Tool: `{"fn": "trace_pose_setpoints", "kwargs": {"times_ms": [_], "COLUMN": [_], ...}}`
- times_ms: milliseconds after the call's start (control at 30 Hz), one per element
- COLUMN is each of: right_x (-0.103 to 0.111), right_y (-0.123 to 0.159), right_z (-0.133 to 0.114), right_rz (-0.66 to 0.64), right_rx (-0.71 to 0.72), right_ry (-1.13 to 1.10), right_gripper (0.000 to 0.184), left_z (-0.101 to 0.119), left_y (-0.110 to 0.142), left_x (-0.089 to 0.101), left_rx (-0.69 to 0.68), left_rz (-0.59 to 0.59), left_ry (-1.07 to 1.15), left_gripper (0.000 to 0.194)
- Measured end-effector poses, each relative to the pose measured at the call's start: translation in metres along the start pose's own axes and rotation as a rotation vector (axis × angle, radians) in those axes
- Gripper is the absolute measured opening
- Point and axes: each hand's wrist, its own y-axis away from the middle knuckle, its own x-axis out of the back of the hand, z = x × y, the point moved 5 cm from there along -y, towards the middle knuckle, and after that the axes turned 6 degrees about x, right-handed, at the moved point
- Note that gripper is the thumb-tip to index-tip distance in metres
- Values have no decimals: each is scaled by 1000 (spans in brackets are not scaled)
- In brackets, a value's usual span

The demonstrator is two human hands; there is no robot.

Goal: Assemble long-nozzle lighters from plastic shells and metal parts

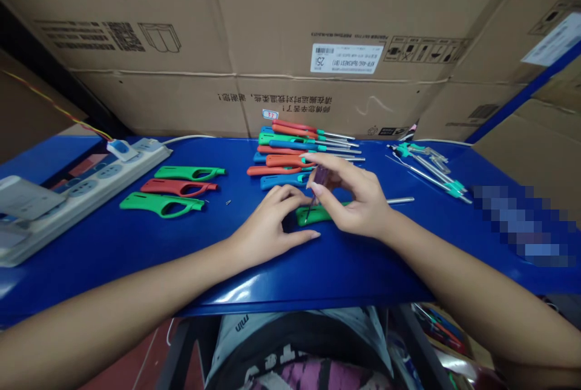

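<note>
A green lighter-like tool [313, 214] with a metal tube lies on the blue table [136, 244] under both hands. My left hand [272, 223] presses down on its handle end, fingers curled over it. My right hand [356, 196] pinches a small purple-handled screwdriver [318, 187], its tip resting on the green body. Just behind the hands lies a pile of assembled red, blue and green tools [299, 151].
Three handle shells, two green and one red [175, 187], lie to the left beside a white power strip [86, 187]. Loose metal tube parts with teal ends [431, 169] lie at the right. Large cardboard boxes [290, 39] wall off the back.
</note>
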Motion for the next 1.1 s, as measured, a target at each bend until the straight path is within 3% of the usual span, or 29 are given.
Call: {"fn": "trace_pose_setpoints", "kwargs": {"times_ms": [100,300,633,900,1100], "right_x": [0,-1,-4,-8,-7], "right_y": [1,2,0,0,-1], "right_z": [5,8,4,3,-2], "right_rz": [35,22,-3,-135,-138], "right_rx": [-58,-100,-13,-11,53], "right_ry": [1,36,53,-6,89], "right_gripper": [49,46,47,58,56], "left_z": [-6,-8,-5,-3,-2], "left_y": [0,-1,0,-1,-2], "left_x": [-4,-8,-7,-6,-5], "left_rx": [27,12,3,46,37], "left_rz": [-35,-69,-83,-94,-91], "left_ry": [-34,-19,-7,24,1], "left_gripper": [57,41,30,16,13]}}
